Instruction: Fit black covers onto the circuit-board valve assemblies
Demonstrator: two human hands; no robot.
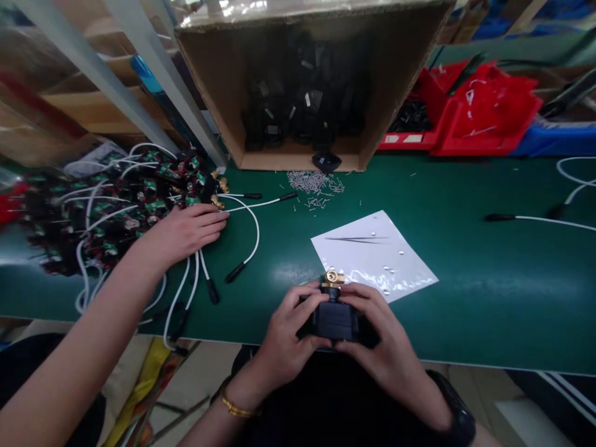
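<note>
Between my two hands, close to the bench's front edge, is a black plastic housing with a brass fitting point(333, 318) on its far side. My left hand point(292, 326) grips its left side, thumb low and fingers near the neck of the fitting. Wrapped round the right side is my right hand point(379, 329), its fingers also reaching toward the neck. Just beyond them lies a white sheet point(410, 273) with several small shiny round bits on it. A pair of tweezers point(356, 239) rests on that sheet.
A co-worker's hand point(193, 230) rests at a pile of wired black assemblies point(112, 211) on the left. Loose screws point(310, 183) lie before an open cardboard box point(223, 118) holding black parts. Red bins point(484, 118) stand back right; white cables point(549, 220) lie at right.
</note>
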